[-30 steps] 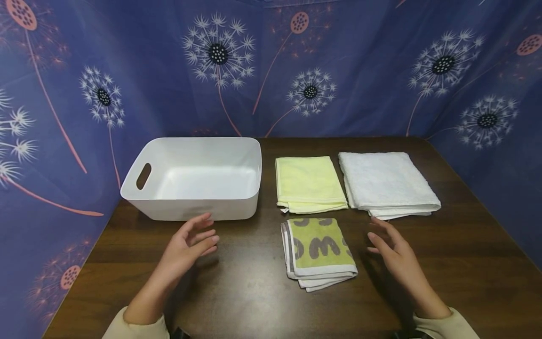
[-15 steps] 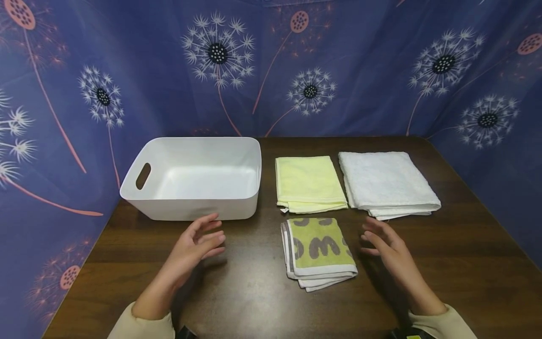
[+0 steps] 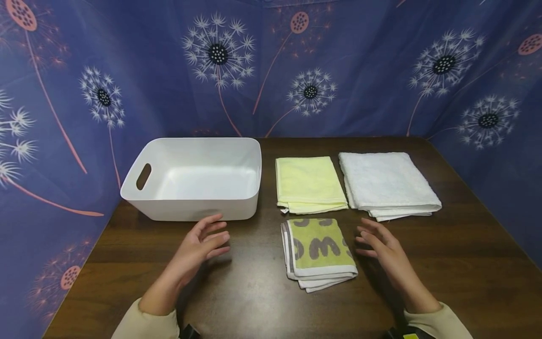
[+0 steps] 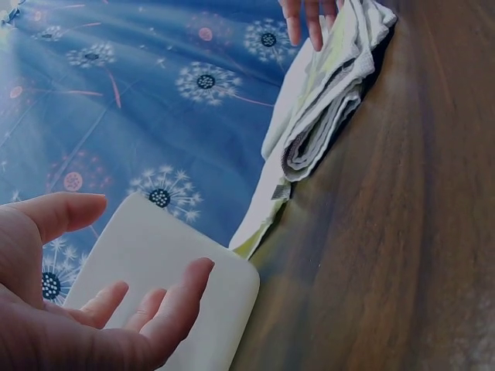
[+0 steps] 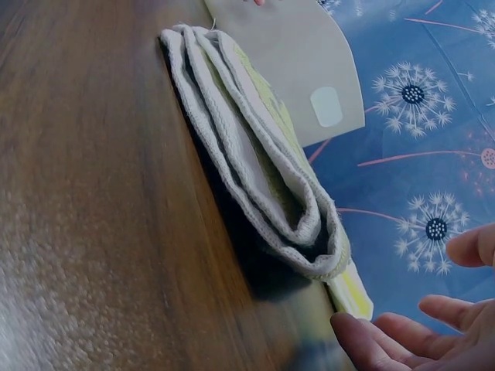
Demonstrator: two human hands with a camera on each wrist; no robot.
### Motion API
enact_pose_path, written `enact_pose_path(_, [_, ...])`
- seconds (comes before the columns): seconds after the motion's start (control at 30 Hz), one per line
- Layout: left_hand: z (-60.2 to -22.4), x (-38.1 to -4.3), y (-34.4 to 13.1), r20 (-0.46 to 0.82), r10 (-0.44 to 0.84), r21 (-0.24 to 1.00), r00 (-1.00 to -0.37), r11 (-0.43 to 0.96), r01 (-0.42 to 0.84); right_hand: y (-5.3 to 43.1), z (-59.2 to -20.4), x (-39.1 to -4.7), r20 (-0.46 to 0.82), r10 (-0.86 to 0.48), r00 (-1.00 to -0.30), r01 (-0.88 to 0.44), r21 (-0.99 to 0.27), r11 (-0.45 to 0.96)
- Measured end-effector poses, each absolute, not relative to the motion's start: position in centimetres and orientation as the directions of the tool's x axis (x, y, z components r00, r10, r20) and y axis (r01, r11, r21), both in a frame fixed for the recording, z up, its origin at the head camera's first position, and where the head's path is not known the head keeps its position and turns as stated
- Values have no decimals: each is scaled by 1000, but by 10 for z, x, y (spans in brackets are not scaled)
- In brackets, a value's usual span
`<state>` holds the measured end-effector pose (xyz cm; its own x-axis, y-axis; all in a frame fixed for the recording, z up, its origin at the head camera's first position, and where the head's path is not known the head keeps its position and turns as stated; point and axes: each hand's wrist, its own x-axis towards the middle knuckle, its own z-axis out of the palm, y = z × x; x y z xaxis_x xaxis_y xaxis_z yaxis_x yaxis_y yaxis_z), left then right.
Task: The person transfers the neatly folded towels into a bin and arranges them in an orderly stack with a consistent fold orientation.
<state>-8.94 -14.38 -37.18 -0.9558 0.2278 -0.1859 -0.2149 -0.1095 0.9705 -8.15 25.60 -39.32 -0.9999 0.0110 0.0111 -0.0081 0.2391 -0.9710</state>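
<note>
Left hand (image 3: 196, 247): grip wide, box (image 3: 190, 210) at 12 o'clock. Right hand (image 3: 387, 250): grip wide, patterned towel (image 3: 322, 247) on bench (image 3: 262, 301) at 9 o'clock.

Left wrist view: white bin (image 4: 162, 253) partly hidden behind left hand (image 4: 73, 334), cut off at bottom edge.

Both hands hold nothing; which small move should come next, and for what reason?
Perhaps the bare right hand should move inward and grip the folded rectangular green cloth towel with grey letters: it holds nothing and is nearer to that towel than the bare left hand.
</note>
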Motion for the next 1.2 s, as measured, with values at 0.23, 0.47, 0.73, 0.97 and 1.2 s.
enact_pose_path(0.23, [-375, -91, -141, -183, 236, 970, -954, -115, -215, 254, -394, -81, -18, 7, -1000, 19, -974, 225])
enact_pose_path(0.47, [-379, -92, -137, -199, 253, 965, -947, -118, -234, 253, -393, -81, -35, 8, -999, 36, -978, 207])
enact_pose_path(0.73, [-382, -93, -133, -210, 263, 961, -942, -121, -248, 253, -393, -81, -57, 16, -998, 59, -979, 195])
enact_pose_path(0.97, [-385, -93, -130, -221, 257, 957, -941, -130, -260, 252, -394, -81, -70, 10, -997, 71, -981, 180])
enact_pose_path(1.2, [-390, -94, -126, -233, 245, 946, -941, -166, -278, 255, -403, -83, -92, 10, -996, 93, -983, 161])
